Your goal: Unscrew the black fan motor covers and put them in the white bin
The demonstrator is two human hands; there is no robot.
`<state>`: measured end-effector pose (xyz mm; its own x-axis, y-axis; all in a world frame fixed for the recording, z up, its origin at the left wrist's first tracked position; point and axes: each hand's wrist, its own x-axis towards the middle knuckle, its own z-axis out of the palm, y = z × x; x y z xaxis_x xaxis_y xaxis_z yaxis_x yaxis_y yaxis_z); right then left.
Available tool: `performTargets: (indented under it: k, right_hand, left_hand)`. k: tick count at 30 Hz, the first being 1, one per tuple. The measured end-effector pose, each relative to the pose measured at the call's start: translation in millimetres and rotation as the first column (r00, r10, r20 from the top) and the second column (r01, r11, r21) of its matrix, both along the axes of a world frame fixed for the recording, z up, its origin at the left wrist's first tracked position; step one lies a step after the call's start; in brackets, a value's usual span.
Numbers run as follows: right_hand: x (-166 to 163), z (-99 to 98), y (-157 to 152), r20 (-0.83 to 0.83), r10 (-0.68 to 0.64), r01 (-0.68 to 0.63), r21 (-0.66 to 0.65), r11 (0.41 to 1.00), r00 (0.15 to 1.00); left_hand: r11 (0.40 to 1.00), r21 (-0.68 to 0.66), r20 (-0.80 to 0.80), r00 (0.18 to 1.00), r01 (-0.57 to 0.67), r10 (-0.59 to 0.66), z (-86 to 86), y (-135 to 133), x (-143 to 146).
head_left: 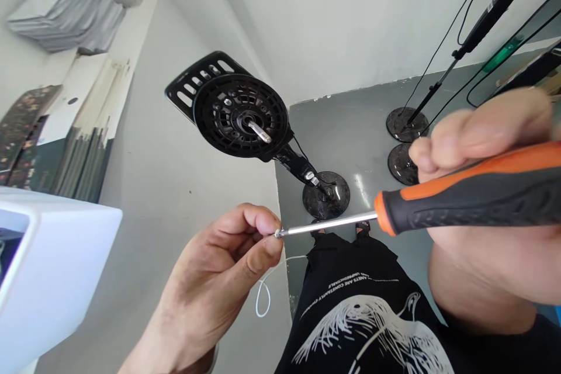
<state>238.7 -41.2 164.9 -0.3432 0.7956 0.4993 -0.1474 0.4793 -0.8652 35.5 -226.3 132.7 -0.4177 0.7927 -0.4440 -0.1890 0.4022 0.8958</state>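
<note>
My right hand (486, 198) is wrapped round the orange and black handle of a screwdriver (333, 222), whose steel shaft points left. At the tip of the shaft, thumb and forefinger of my left hand (228, 269) pinch a small metal screw (277, 234). Most of the screw is hidden by the fingertips. Just beyond my hands stands a black pedestal fan (241, 111) with its motor housing bare, a metal spindle sticking out and no blades or grille on it. Neither hand touches the fan.
The fan's round base (326, 201) rests on the grey floor. Two more round bases (407, 124) with poles and cables stand at the right. Folders (83, 158) and stacked papers (65, 11) fill a shelf on the left, above a white box (65, 257). A white cord (263, 298) loops below.
</note>
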Motion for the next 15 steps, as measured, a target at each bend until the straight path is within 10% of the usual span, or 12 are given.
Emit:
performTargets:
  k: [10, 15]
  right_hand:
    - [33, -37.3, 6, -0.096, 0.044, -0.071, -0.308, 0.949, 0.994]
    - [31, -41.6, -7, -0.134, -0.059, -0.012, -0.477, 0.879, 0.989]
  left_hand:
    - [0.996, 0.085, -0.063, 0.997, -0.041, 0.046, 0.1, 8, -14]
    - [0.834, 0.438, -0.425, 0.74, -0.336, 0.521, -12.4, 36, -73]
